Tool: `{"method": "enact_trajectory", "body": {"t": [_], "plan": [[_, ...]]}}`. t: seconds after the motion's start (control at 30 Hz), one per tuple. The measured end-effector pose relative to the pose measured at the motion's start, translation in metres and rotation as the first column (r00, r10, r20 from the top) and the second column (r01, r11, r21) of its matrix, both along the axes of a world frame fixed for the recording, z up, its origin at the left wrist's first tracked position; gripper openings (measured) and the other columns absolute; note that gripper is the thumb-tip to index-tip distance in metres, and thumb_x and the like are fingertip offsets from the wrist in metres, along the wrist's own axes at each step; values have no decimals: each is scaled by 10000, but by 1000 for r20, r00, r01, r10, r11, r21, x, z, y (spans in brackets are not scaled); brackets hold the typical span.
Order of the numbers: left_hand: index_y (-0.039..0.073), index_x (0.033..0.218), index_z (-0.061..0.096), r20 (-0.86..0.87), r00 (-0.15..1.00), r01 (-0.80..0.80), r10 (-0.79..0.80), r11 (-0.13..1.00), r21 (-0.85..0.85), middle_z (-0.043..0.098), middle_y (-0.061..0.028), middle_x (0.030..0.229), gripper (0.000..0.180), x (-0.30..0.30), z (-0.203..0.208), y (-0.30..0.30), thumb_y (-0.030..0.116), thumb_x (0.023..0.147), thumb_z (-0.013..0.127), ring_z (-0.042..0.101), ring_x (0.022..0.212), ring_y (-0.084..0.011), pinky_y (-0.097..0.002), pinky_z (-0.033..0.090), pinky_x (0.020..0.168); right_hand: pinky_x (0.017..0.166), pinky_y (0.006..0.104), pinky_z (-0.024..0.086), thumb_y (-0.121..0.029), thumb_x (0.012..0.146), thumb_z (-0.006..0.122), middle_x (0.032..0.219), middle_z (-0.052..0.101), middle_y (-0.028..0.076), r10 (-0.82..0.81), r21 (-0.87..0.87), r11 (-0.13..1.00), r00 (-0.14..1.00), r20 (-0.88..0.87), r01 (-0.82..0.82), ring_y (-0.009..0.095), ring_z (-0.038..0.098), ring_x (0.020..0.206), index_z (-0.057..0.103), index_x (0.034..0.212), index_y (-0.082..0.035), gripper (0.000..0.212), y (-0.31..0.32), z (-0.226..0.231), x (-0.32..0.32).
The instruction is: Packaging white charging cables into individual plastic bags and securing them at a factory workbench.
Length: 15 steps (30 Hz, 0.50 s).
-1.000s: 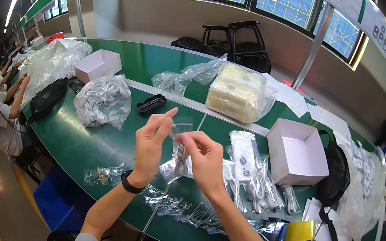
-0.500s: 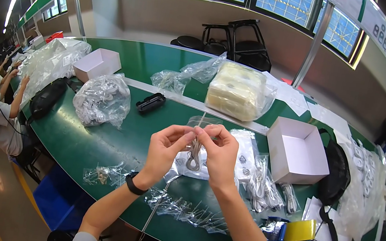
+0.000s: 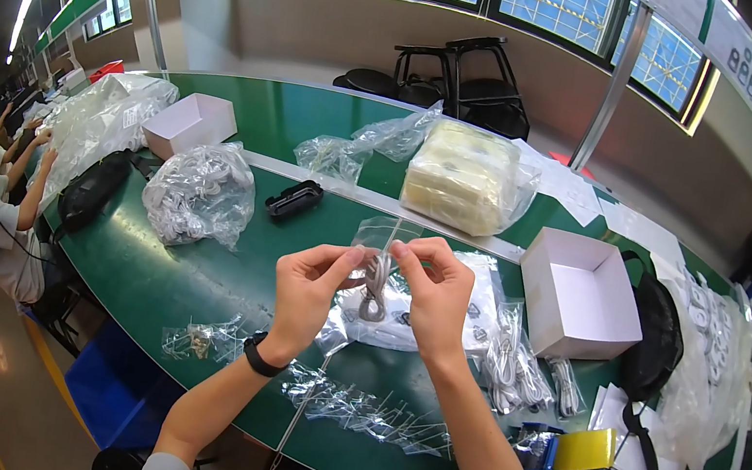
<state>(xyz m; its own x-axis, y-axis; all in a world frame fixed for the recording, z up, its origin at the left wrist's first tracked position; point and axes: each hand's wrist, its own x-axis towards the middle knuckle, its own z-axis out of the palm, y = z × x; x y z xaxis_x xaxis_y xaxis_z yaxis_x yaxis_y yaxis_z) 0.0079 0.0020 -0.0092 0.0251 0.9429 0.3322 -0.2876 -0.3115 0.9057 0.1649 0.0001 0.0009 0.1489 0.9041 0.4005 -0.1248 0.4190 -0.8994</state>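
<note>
A small bundle of coiled grey cable (image 3: 374,294) hangs between my hands, above the table. My left hand (image 3: 308,291) has thumb and fingers closed at the coil's upper left side. At its upper right, my right hand (image 3: 437,296) pinches with thumb and index finger; any small tie there is too fine to make out. Clear plastic (image 3: 378,232) shows just beyond my fingertips. Under the coil lies a pile of printed clear bags (image 3: 419,333). Bagged white cables (image 3: 504,369) rest right of my right hand. Thin silvery strips (image 3: 367,413) are scattered between my forearms.
Left on the green table (image 3: 279,259) are a bag of white cables (image 3: 198,194) and a black device (image 3: 294,201). A plastic-wrapped block (image 3: 462,178) stands behind my hands. Rightward are an open white box (image 3: 574,291) and a blue-and-yellow holder (image 3: 580,451). A co-worker (image 3: 0,220) sits far left.
My fingertips have moved slightly apart, and my left hand has shifted left. More of the cable coil now shows between them.
</note>
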Motion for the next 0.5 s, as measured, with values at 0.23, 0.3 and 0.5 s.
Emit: {"method": "enact_trajectory", "body": {"t": [0.23,0.3,0.5], "plan": [[-40,1046,727,-1,998,57,-57,998,8,743,-109,1015,181,0,1,-2,102,980,636,706,918,-145,-275,594,781,747,235,491,-32,927,679,922,656,51,12,39,999,999,-51,-10,96,608,829,716,932,47,87,-2,8,2],[-28,1019,726,-12,999,39,-39,999,21,737,-120,1029,178,0,3,-2,117,983,628,701,952,-164,-300,583,817,750,237,493,-34,928,678,925,658,54,28,36,999,999,-36,-27,97,612,836,718,933,47,91,-2,8,2],[-36,1010,723,-57,998,13,-4,987,159,733,-111,1010,145,-6,-4,5,77,961,647,691,918,-143,-272,561,823,769,234,503,-46,928,680,915,667,51,95,-2,995,992,78,-95,100,627,853,719,935,46,101,-4,12,5]]}}
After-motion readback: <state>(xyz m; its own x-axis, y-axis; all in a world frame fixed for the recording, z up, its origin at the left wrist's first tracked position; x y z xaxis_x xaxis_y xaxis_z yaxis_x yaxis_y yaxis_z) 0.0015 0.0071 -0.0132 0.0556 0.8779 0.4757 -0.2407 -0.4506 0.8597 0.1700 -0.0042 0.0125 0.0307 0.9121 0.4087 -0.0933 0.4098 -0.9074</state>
